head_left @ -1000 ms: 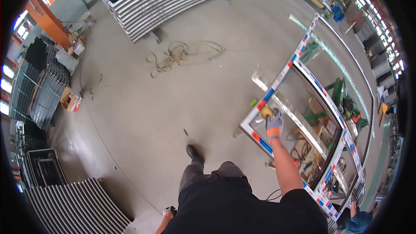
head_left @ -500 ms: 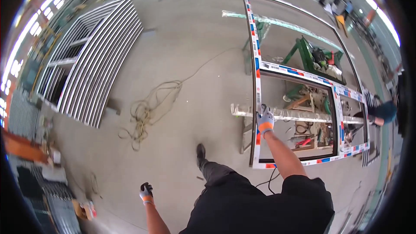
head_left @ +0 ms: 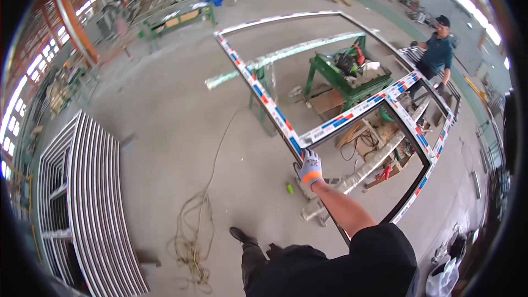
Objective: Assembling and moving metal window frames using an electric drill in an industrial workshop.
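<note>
My right hand (head_left: 309, 166), in a grey glove with an orange cuff, is closed on the side bar of a large window frame (head_left: 258, 89), just by the joint with a crossbar. The frame has dark edges and white tape with red and blue patches, and is divided into several openings. Two wrapped support rails, a pale green one (head_left: 297, 48) and a whitish one (head_left: 366, 163), run beneath it. At the far right side of the frame, a co-worker (head_left: 437, 49) in a dark cap stands with one hand near its edge. My left hand is out of view.
A stack of metal frames (head_left: 96, 198) stands on the left. A tangled cord (head_left: 192, 242) lies on the floor near my foot. Beyond the frame's bars are a green tool cart (head_left: 352, 80) and a wooden tool tray (head_left: 393, 170). A green bench (head_left: 179, 19) stands farther back.
My view has swung toward the co-worker, who now shows more fully. My right hand is now nearer the crossbar joint. My left hand has left the view.
</note>
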{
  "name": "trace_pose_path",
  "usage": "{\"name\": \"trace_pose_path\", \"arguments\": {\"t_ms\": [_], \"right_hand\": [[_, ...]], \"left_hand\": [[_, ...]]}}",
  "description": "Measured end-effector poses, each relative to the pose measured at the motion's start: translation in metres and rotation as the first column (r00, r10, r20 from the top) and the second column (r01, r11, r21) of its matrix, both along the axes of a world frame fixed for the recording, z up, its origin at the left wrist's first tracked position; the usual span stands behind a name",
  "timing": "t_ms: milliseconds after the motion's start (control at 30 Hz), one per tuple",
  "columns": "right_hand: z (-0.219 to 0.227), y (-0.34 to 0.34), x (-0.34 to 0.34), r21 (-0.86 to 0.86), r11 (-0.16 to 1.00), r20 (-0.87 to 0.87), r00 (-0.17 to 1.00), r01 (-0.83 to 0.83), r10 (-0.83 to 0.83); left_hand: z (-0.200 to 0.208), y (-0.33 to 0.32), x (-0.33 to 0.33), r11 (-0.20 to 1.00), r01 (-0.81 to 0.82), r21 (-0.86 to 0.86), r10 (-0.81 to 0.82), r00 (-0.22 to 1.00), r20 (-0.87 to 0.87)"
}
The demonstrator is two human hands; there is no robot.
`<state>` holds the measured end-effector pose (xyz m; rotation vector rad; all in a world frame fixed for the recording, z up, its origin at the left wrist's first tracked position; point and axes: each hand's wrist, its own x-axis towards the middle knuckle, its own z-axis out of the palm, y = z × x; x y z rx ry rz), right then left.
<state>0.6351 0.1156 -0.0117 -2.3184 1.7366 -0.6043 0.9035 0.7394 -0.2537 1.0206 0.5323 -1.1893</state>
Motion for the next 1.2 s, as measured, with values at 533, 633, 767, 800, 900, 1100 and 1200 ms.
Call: {"name": "trace_pose_path", "arguments": {"t_ms": [533, 633, 767, 800, 900, 1100, 1200], "right_hand": [[-0.015, -0.161, 0.121, 0.223, 0.89, -0.103, 0.917, 0.399, -0.385], [-0.005, -0.18, 0.134, 0.259, 0.867, -0.115, 0.905, 0.426, -0.41], [-0.008, -0.199, 0.126, 0.368, 0.777, -0.204, 0.859, 0.511, -0.469], [-0.002, -0.205, 0.132, 0.42, 0.768, -0.217, 0.875, 0.484, -0.433], [-0.01, -0.2, 0.124, 0.464, 0.702, -0.252, 0.841, 0.54, -0.48], [0.004, -0.227, 0.147, 0.483, 0.671, -0.252, 0.823, 0.563, -0.509], [0.007, -0.219, 0.146, 0.465, 0.652, -0.209, 0.79, 0.599, -0.577]], "left_hand": [[0.022, -0.515, 0.452, 0.789, 0.515, 0.336, -0.613, 0.695, 0.375], [0.037, -0.657, 0.482, 0.875, 0.422, 0.238, -0.483, 0.722, 0.495], [0.038, -0.826, 0.389, 0.628, 0.682, 0.376, -0.778, 0.529, 0.339], [0.032, -0.857, 0.363, 0.579, 0.716, 0.39, -0.815, 0.485, 0.318], [0.061, -0.933, 0.228, 0.433, 0.867, 0.247, -0.875, 0.339, 0.345], [0.096, -1.057, 0.138, 0.544, 0.702, -0.46, -0.785, 0.619, 0.017], [0.135, -1.057, 0.123, 0.516, 0.76, -0.395, -0.838, 0.544, -0.045]]}}
